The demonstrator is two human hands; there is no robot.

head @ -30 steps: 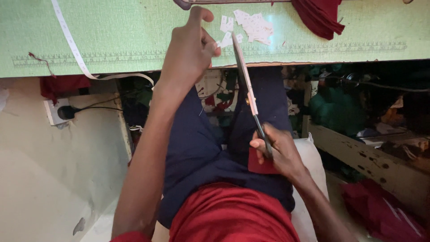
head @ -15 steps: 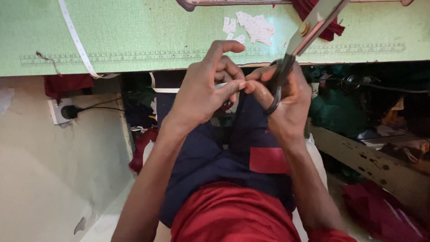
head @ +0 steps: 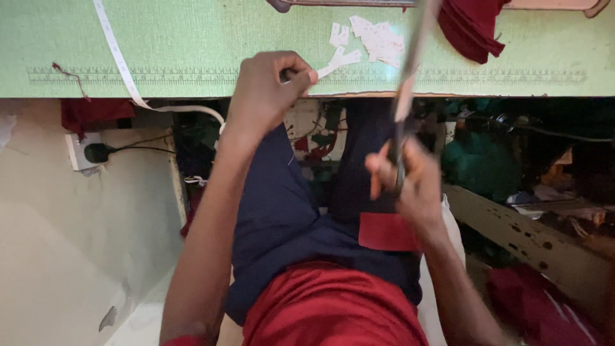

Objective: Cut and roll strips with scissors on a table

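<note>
From the head camera, the left hand (head: 266,96) pinches a thin white paper strip (head: 333,64) between pressed fingers (head: 301,75) at the edge of the green woven tabletop (head: 192,38). The right hand (head: 410,182) grips long metal scissors (head: 410,83), fingers curled through the handles. The blades run upward, away from those fingers, tips over the white paper scraps (head: 375,38) beside dark red cloth (head: 471,29).
</note>
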